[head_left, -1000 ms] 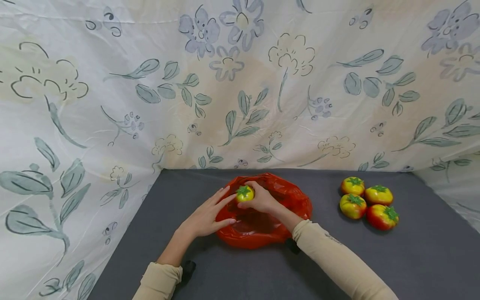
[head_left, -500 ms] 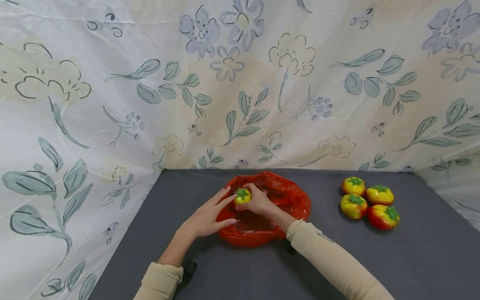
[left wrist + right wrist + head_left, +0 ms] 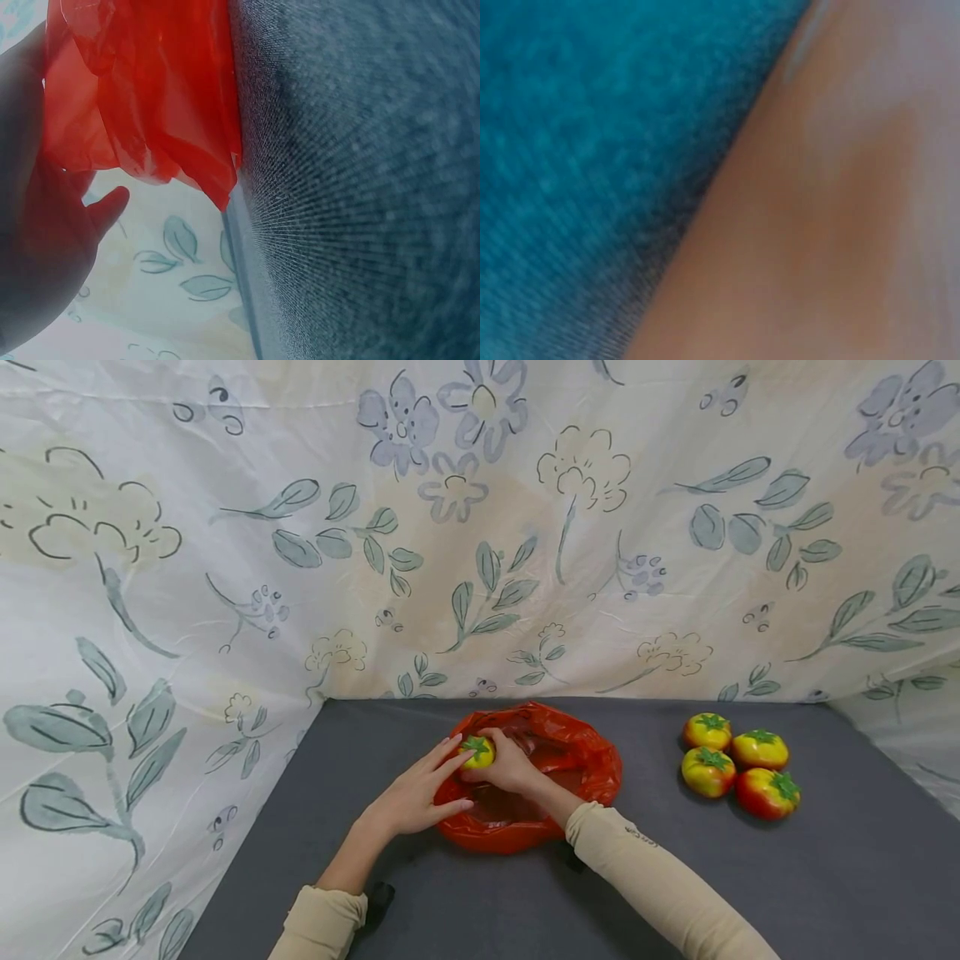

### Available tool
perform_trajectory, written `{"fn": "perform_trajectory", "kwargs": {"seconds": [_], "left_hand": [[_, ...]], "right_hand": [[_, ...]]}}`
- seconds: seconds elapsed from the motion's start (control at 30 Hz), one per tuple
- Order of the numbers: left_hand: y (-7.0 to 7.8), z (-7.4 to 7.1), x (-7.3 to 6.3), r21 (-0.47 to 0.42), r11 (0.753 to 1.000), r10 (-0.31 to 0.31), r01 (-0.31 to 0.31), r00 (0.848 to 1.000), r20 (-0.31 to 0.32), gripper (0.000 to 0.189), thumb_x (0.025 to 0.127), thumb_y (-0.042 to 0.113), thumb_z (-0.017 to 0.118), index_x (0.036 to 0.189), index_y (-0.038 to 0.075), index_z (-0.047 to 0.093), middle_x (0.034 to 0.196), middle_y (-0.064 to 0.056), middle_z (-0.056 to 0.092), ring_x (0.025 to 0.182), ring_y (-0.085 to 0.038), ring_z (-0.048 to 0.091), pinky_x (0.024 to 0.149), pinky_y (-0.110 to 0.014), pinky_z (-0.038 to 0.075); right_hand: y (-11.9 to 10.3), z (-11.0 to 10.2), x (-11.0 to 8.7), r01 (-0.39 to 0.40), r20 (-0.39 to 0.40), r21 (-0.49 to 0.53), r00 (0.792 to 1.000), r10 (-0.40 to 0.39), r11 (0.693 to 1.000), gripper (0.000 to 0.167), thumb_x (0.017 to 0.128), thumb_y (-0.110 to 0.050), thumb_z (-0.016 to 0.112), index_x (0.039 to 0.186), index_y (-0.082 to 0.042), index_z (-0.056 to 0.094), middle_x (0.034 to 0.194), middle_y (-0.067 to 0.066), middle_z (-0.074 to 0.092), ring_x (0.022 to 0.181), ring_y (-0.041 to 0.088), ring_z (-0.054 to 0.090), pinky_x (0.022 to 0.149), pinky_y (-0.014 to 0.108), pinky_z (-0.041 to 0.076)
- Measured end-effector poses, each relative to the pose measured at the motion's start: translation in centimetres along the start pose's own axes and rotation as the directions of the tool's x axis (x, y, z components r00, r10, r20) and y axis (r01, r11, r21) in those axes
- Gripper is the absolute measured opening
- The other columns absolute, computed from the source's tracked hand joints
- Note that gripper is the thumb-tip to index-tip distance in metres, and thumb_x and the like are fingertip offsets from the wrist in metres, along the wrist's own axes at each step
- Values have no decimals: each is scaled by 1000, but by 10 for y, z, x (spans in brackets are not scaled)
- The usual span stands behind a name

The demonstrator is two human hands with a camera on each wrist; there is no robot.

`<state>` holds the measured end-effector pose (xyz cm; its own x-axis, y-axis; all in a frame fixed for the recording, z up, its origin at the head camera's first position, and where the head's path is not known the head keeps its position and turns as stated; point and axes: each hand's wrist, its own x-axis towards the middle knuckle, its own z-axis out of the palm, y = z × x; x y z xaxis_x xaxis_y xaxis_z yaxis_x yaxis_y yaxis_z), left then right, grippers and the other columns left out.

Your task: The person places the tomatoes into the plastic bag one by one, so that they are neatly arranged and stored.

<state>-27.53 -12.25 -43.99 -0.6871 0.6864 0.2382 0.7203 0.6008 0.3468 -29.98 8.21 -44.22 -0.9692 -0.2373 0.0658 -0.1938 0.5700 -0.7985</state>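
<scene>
Held tomato (image 3: 480, 755) at 10 o'clock in the mouth of my red bag (image 3: 510, 840); my right hand (image 3: 512, 768) pinches it, not yet released. My left hand (image 3: 415, 789), fingers spread, touches the bag at 9. More inside? Can't tell. Left outside: 4 tomatoes (image 3: 708, 772) at 3. Floral cloth (image 3: 420, 610) crowds 12; dark tabletop (image 3: 862, 860) gives room toward 6.

The bag (image 3: 596, 760) is sitting on the table (image 3: 465, 910), and the sheet (image 3: 480, 610) is hanging behind it at twelve o'clock. The left hand (image 3: 411, 794) is lying by the bag's nine o'clock edge. The right hand (image 3: 513, 765) is holding one fruit (image 3: 480, 758) at the bag's mouth, toward ten o'clock. Four more fruits (image 3: 708, 773) are sitting together at three o'clock, well apart from the bag.
</scene>
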Motion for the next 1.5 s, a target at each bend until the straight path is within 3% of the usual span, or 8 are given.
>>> {"fn": "perform_trajectory", "kwargs": {"seconds": [0.47,0.8,1.0,1.27,1.4,1.5], "left_hand": [[1,-2,-1,2,1000,-1,1,1000,7,70,90,45,62,148,15,36,157,-9,18,142,-28,16,108,-51,25],[2,-2,-2,-5,1000,10,-10,1000,-6,69,90,42,63,147,13,38,156,-11,20,142,-29,16,108,-52,25],[2,-3,-3,-9,1000,4,-4,1000,-5,69,90,44,63,148,15,37,156,-11,20,142,-29,16,107,-52,26],[1,-3,-4,-2,1000,-2,2,1000,-8,71,89,46,62,148,16,36,157,-9,19,142,-28,16,107,-52,28],[1,-4,-4,-3,1000,-12,12,1000,-7,71,88,47,63,148,16,37,156,-9,20,142,-29,17,106,-52,28],[2,-4,-4,-5,1000,-15,15,1000,-1,71,89,46,63,148,17,37,157,-9,19,142,-28,17,106,-52,28]], "right_hand": [[1,-1,-2,2,-17,20,1000,-1,1000,76,76,-24,82,136,-1,42,121,16,53,101,27,55,88,40,49],[1,-9,-6,-1,6,124,1000,1,992,70,79,-16,80,136,-3,41,123,16,53,107,28,55,90,41,48],[-1,-20,-8,-42,16,259,999,39,965,68,83,-19,76,137,-3,39,133,17,49,118,32,51,95,44,45],[-5,-42,-13,-135,-21,308,989,149,942,66,84,-37,73,138,-13,44,128,13,52,113,29,53,96,45,43],[-5,-53,-15,-129,-21,351,989,146,927,68,86,-37,72,140,-11,41,132,18,48,113,33,54,95,46,44],[-3,-64,-16,-108,-33,426,990,135,898,67,89,-33,69,142,-8,37,136,21,44,117,36,51,98,50,41]]}}
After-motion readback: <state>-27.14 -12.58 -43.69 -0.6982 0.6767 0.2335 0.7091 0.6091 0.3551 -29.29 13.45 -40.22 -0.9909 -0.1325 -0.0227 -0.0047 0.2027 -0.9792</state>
